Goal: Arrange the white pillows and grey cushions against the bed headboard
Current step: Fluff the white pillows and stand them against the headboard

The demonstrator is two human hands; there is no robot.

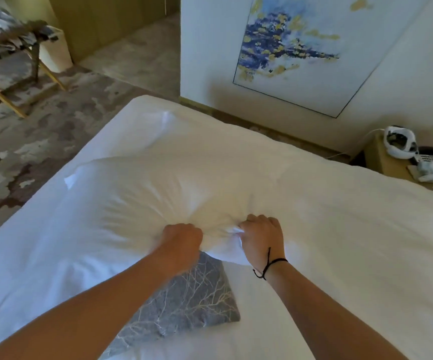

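A large white pillow (153, 193) lies across the white bed (353, 242) in front of me. Both hands clutch its near edge: my left hand (181, 241) grips bunched fabric on the left, my right hand (261, 236), with a black cord at the wrist, grips it on the right. Under my left forearm a grey cushion (192, 300) with a pale branch pattern lies flat on the bed, its far corner tucked beneath the pillow. No headboard shows in the head view.
A folding luggage rack (12, 55) with clothes stands on the patterned carpet at the far left. A bedside table (389, 162) with a phone and a headset sits at the right. A wall with a blue-and-gold painting (301, 48) rises beyond the bed.
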